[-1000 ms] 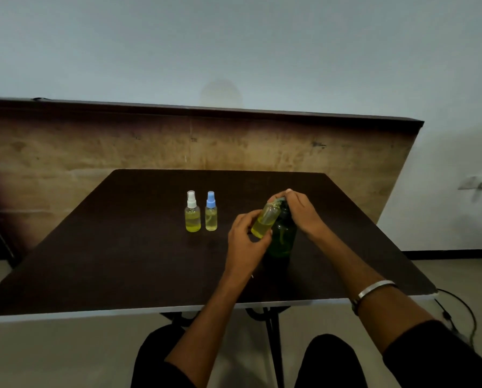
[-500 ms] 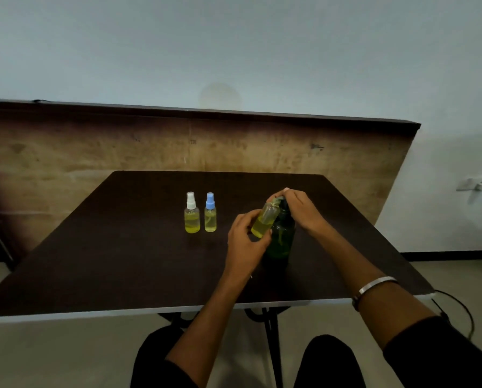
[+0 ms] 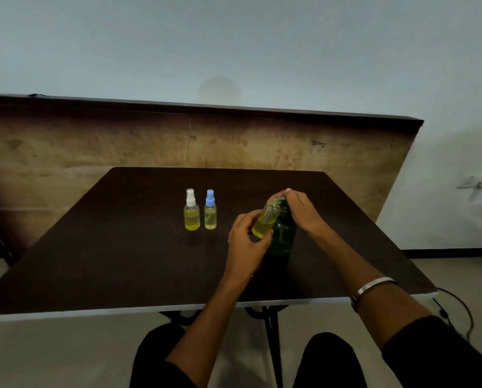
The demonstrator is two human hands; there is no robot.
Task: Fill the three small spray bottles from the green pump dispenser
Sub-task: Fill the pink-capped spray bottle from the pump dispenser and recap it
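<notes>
On the dark table (image 3: 122, 261) stands the green pump dispenser (image 3: 283, 238), right of centre. My right hand (image 3: 300, 210) lies over its pump head with the fingers curled round it, hiding the top. My left hand (image 3: 245, 242) grips a small uncapped spray bottle (image 3: 265, 222), tilted with its mouth up at the pump spout; yellow liquid fills its lower part. Two capped spray bottles stand upright side by side to the left, one with a white cap (image 3: 191, 210), one with a blue cap (image 3: 210, 210), both holding yellow liquid.
A wooden board (image 3: 66, 152) leans against the pale wall behind the table. A black cable (image 3: 458, 309) lies on the floor at the right. My knees in dark trousers (image 3: 326, 359) are below the table's near edge.
Almost nothing: both hands stay at the dispenser with the tilted bottle at the spout; only the camera view has shifted slightly.
</notes>
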